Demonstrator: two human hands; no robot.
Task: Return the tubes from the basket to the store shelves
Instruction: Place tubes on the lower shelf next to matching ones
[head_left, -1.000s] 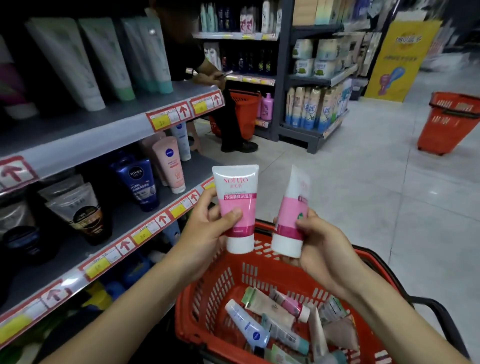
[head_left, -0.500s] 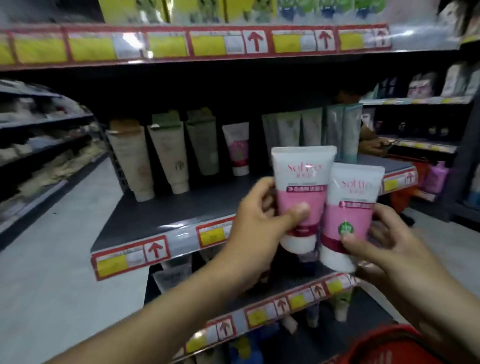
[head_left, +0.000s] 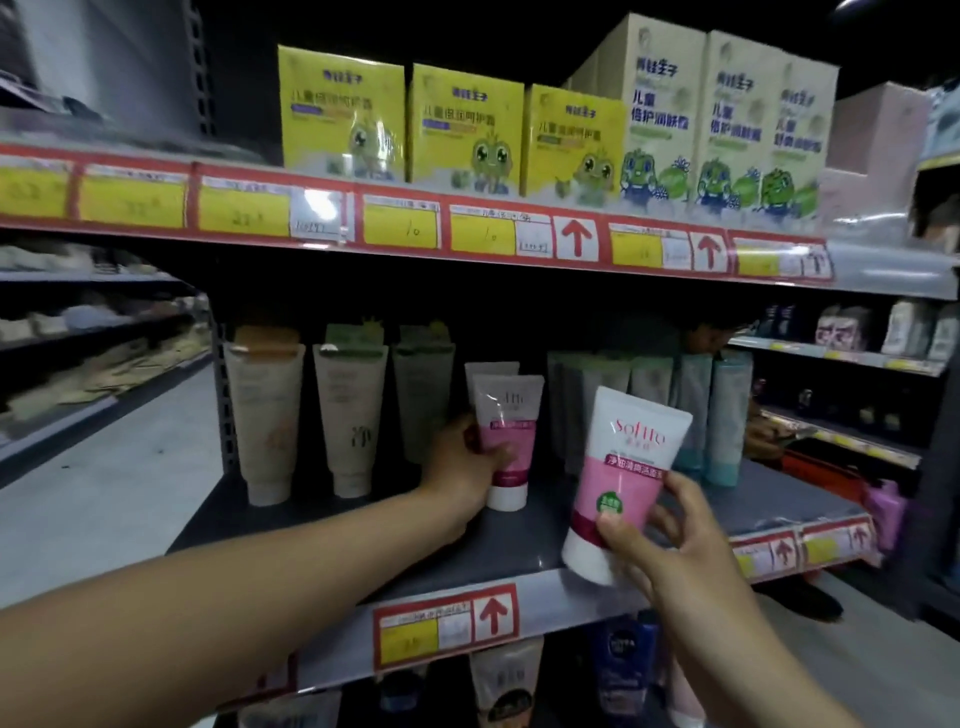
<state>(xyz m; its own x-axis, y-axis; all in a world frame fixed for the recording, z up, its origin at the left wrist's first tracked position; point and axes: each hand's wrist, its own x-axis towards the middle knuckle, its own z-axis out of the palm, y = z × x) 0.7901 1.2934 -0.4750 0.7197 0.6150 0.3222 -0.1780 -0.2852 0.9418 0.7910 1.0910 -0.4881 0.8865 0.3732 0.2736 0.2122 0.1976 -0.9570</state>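
My left hand (head_left: 465, 465) grips a white-and-pink tube (head_left: 508, 441) standing cap-down on the middle shelf (head_left: 519, 545), directly in front of another tube of the same kind (head_left: 485, 370). My right hand (head_left: 657, 535) holds a second white-and-pink tube (head_left: 621, 478) by its lower part, tilted, above the shelf's front edge. The basket is out of view.
Beige and green tubes (head_left: 345, 415) stand left of the pink ones, pale teal tubes (head_left: 727, 415) to the right. Yellow cartons (head_left: 465, 130) fill the top shelf. Dark tubes (head_left: 623, 654) sit on the lower shelf. A person (head_left: 711, 338) stands behind the shelving at right.
Both hands rose from the basket toward the middle shelf. The left hand reached in and stood its tube in front of the matching one; the right hand followed with its tube to the shelf's edge.
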